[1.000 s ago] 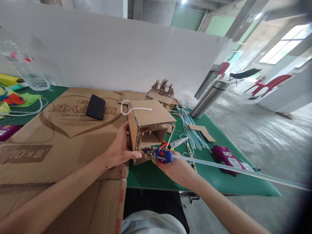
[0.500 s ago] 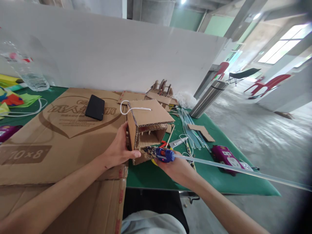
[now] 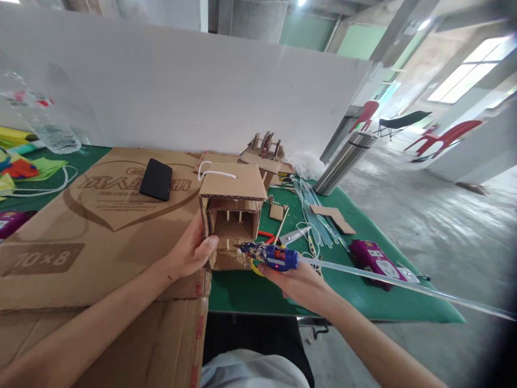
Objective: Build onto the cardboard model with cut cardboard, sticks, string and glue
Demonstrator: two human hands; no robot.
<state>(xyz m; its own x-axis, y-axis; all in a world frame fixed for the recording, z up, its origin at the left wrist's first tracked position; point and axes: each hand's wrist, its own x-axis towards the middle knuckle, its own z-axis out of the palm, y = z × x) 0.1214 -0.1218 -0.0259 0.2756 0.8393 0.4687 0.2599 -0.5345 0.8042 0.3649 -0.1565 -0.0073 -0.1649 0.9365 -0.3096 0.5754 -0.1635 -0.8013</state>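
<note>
The left hand (image 3: 189, 250) gripped the cardboard box model (image 3: 231, 215) at table centre while the right hand (image 3: 294, 280) held the hot glue gun (image 3: 271, 256), nozzle at the opening's 5 o'clock corner; gluing appeared underway, requiring steady nozzle placement.

So I count one cardboard box model (image 3: 232, 215), one glue gun (image 3: 271, 255), one black phone (image 3: 156, 179), one pair of scissors (image 3: 291, 236), two hands, one plastic bottle (image 3: 38, 116).
</note>
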